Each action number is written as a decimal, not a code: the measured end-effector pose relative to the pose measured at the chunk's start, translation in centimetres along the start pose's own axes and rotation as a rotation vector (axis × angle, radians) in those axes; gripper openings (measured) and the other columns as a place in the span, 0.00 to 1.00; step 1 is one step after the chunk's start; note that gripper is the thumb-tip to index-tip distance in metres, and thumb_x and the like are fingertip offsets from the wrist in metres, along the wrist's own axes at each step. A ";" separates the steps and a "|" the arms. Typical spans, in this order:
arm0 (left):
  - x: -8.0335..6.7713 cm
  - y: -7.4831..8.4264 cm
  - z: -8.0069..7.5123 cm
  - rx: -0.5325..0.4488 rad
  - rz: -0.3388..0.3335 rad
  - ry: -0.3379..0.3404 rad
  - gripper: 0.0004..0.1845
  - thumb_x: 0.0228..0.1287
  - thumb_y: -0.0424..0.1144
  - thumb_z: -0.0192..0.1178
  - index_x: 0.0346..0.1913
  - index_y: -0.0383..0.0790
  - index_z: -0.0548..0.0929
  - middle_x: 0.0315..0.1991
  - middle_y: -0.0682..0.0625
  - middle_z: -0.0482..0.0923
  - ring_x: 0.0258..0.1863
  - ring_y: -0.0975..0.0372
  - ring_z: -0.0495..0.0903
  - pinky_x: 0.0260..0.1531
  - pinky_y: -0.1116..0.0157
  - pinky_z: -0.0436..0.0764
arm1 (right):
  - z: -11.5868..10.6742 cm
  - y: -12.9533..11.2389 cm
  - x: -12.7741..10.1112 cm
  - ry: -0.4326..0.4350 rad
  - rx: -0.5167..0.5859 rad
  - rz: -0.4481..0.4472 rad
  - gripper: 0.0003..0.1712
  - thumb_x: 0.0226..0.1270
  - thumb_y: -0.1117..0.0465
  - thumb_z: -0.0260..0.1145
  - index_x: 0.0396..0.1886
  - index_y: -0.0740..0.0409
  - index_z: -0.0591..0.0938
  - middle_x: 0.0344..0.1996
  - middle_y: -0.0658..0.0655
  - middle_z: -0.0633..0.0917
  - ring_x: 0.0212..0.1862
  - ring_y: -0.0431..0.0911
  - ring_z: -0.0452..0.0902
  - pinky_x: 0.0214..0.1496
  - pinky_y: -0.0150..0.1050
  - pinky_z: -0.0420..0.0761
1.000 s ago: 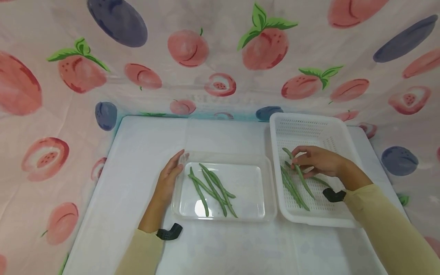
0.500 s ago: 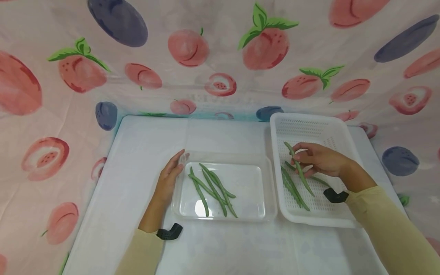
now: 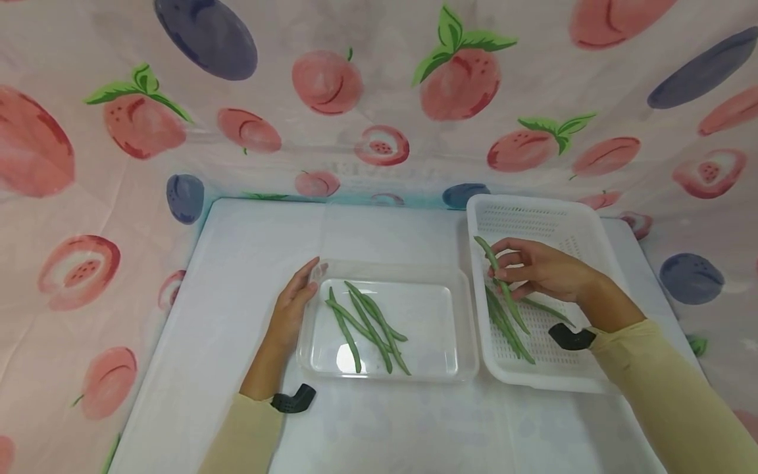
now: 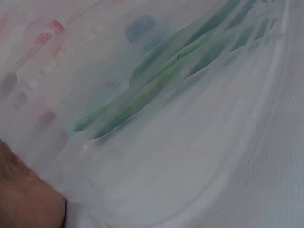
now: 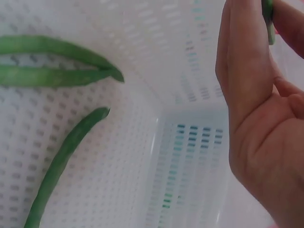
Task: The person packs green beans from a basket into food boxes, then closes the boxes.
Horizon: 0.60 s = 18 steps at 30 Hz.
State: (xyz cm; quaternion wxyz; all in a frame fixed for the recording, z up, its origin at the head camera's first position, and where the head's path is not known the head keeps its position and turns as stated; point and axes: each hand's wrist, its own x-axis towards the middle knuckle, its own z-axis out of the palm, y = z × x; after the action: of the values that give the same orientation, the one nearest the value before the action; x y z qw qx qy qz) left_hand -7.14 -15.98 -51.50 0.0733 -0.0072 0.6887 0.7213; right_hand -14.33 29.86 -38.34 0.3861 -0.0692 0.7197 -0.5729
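While beans (image 3: 367, 326) fill tray (image 3: 464, 309), basket (image 3: 535, 207) holds others (image 3: 509, 329).

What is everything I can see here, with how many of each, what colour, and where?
held green bean: one, green, pinched above the basket
loose green beans: a few, green, on the basket floor
white basket: one, white, perforated, right side of the table
beans in container: about four, green
clear container: one, transparent, table centre
table: one, white
fruit-print cloth: one, pink with fruit, behind and around
left hand: one, resting on the container's left edge
right hand: one, holding a bean
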 end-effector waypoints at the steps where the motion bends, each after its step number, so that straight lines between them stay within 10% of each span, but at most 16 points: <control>1: 0.0 0.0 0.0 0.000 0.001 0.000 0.28 0.80 0.51 0.49 0.78 0.56 0.64 0.79 0.60 0.62 0.77 0.56 0.63 0.69 0.45 0.72 | 0.2 -0.1 0.1 0.008 0.001 0.001 0.23 0.76 0.67 0.61 0.65 0.66 0.64 0.44 0.53 0.87 0.41 0.44 0.85 0.42 0.42 0.90; 18: -0.2 0.3 0.1 0.012 -0.003 0.005 0.27 0.80 0.51 0.48 0.78 0.57 0.64 0.79 0.60 0.62 0.77 0.54 0.63 0.68 0.44 0.73 | 3.1 -1.5 1.6 0.054 0.066 0.036 0.19 0.79 0.61 0.59 0.64 0.50 0.66 0.43 0.54 0.84 0.37 0.47 0.85 0.34 0.40 0.89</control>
State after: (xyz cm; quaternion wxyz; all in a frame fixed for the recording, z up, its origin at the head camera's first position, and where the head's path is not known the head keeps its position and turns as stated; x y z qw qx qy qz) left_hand -6.95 -15.92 -51.16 0.0726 -0.0096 0.6933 0.7169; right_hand -14.02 26.12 -37.87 0.3788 -0.0279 0.7118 -0.5908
